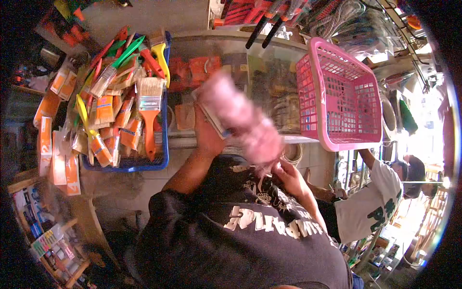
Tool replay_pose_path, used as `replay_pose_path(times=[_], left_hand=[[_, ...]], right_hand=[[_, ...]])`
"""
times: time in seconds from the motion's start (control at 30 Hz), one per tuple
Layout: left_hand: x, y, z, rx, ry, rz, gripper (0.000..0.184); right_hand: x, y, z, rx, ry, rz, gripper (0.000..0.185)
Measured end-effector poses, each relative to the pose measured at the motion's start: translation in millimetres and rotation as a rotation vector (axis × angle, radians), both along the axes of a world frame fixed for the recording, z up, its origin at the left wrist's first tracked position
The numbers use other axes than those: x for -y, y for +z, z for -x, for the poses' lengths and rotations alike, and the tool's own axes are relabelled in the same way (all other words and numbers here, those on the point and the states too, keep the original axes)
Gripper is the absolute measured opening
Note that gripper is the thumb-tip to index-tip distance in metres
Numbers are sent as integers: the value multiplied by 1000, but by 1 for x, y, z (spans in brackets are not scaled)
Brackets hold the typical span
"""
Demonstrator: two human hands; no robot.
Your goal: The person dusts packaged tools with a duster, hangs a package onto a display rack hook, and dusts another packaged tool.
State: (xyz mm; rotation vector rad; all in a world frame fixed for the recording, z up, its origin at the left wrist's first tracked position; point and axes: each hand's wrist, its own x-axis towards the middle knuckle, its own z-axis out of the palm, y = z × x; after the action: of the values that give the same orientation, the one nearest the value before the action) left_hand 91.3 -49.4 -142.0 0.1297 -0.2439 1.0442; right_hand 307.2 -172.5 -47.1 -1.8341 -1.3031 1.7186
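A pink, cloth-like thing [233, 108], smeared by motion, stretches diagonally between my two hands over the counter's near edge. My left hand [209, 132] is closed on a flat, light-edged object [213, 115], which lies against the upper part of the pink thing. At the pink thing's lower end, my right hand [285, 174] is closed on it, close in front of my dark shirt; some of its fingers are hidden.
A blue basket [166, 139] heaped with paintbrushes [150, 113] and orange-labelled packets stands left. An empty pink basket [320, 96] sits right on the glass-topped counter [192, 43]. Beyond it, a person in a white shirt [368, 204] has one arm near the basket. Shelves of goods surround.
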Motion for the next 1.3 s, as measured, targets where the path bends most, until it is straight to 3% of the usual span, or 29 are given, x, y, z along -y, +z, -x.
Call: replay_pose_path(times=[0.03,0.07,0.1,0.17,0.2,0.3,0.33,0.47,0.53,0.6,0.63,0.67,0.7,0.73,0.8,0.87,0.9,0.93,1.07,1.17,1.2,1.3], left_hand=[[4,7,5,-162,158,54,68],[5,15,7,-348,313,74,69],[6,26,8,-226,238,291,70],[-2,-15,6,-31,105,-75,71],[-12,-23,8,114,-122,-81,72],[0,17,14,-348,309,307,68],[-1,24,13,-333,322,299,66],[-13,-4,20,-41,21,62,70],[-8,-4,24,37,-71,74,73],[-5,-1,21,155,14,182,73],[-6,-22,22,-100,19,195,72],[-14,-25,22,-13,-43,0,72],[-20,-28,19,76,-110,-194,72],[-19,-29,14,304,-123,-161,70],[-10,-33,14,283,-39,-14,67],[-3,19,22,-191,55,337,65],[-8,-5,18,-166,66,125,65],[-9,-3,17,-134,52,91,64],[-5,8,15,12,45,-22,65],[-5,-18,17,-468,145,-113,73],[-5,-24,18,-559,137,-103,76],[-3,-1,23,151,-177,190,73]], right_hand=[[-1,-2,2,-66,-138,23,42],[-3,1,4,64,13,-51,42],[-5,4,5,191,164,-125,42],[-4,-11,-5,159,353,-101,43],[-6,-9,-3,144,272,-97,43],[-15,-4,6,119,134,-76,41],[-16,-4,7,123,154,-59,40],[-24,5,15,172,199,-11,41],[-28,-1,17,250,172,16,40],[-21,-19,13,183,218,-88,40],[-19,-24,11,145,238,-143,40],[-19,-23,8,161,359,-104,41],[-19,-23,13,151,260,-109,41],[-19,-21,18,144,159,-110,41],[-16,-16,23,2,-114,46,38],[-12,-16,21,37,42,-60,38],[-10,-17,20,54,113,-117,37],[-5,-14,18,146,219,-70,38],[3,-17,18,129,44,-66,37],[10,-22,28,3,31,-105,37],[5,-3,32,177,166,5,37],[18,-24,26,-42,-40,-114,37]])
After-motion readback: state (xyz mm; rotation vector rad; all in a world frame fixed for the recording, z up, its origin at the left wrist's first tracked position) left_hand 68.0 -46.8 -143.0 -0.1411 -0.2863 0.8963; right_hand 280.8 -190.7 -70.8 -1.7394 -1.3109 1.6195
